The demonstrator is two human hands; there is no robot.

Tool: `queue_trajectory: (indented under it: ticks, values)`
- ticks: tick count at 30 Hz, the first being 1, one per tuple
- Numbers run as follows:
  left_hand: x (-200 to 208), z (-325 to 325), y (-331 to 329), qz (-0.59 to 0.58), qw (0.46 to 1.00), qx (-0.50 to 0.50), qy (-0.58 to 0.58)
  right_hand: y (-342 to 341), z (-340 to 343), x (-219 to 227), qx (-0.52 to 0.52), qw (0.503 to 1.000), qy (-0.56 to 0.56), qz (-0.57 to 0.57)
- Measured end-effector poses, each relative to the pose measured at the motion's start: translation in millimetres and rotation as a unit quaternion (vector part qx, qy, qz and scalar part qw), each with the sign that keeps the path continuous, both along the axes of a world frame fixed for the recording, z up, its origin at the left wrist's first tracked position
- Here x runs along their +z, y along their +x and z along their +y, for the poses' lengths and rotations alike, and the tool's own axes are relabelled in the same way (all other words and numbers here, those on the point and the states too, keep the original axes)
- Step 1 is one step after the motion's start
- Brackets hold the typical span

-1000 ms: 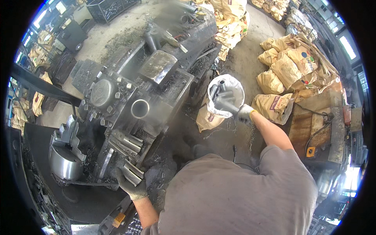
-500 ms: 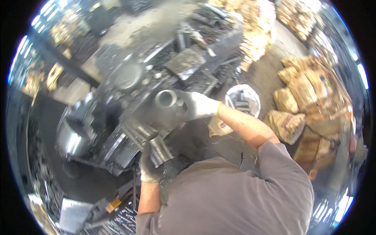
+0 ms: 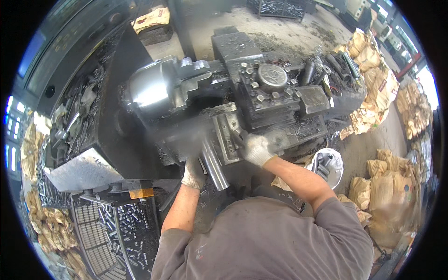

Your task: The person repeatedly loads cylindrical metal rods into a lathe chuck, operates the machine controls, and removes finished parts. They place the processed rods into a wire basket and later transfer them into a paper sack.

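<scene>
My left hand (image 3: 193,173), in a whitish glove with blackened fingers, is low beside a shiny steel bar (image 3: 215,167) at the front of a lathe. A smear and the dark glove hide its fingertips, so its grip on the bar is unclear. To the right, my gloved right hand (image 3: 258,149) lies against a grey metal plate with bolt holes (image 3: 228,140). Its blackened fingers look curled at the plate's edge; what they hold, if anything, is hidden. Left of and beyond the hands is the stepped-jaw chuck (image 3: 151,87). A tool post with a round cap (image 3: 272,77) stands beyond my right hand.
A white bucket of metal tubes (image 3: 335,164) stands on the right, near brown sacks (image 3: 389,184). A crate (image 3: 93,238) with many small metal parts is at lower left. Loose bars and tools (image 3: 322,70) lie at the machine's right end.
The view has swung, so the machine sits differently in the picture. My right hand has left the round, ring-ended part and is now at the plate. My left hand stays near the shiny bar.
</scene>
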State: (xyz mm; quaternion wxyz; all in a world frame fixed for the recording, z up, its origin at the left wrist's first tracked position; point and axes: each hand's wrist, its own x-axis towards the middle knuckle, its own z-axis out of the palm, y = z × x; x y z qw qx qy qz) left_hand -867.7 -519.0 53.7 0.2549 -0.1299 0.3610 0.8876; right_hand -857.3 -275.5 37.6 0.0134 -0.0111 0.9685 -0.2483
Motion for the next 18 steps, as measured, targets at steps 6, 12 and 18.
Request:
queue_trajectory:
  ticks: [6, 12, 18]
  values:
    - [0.7, -6.2, -18.5, 0.056, 0.992, 0.078, 0.081, -27.7, 1.9, 126.0, 0.013, 0.915, -0.362, -0.178]
    - [91.0, 38.4, -34.6, 0.431, 0.819, 0.081, -0.371, -61.9, -28.2, 139.0, 0.090, 0.927, -0.339, -0.135]
    - [62.2, -24.5, -41.4, 0.328, 0.909, 0.150, -0.211, -144.7, 19.7, 275.7, 0.244, 0.963, -0.003, 0.116]
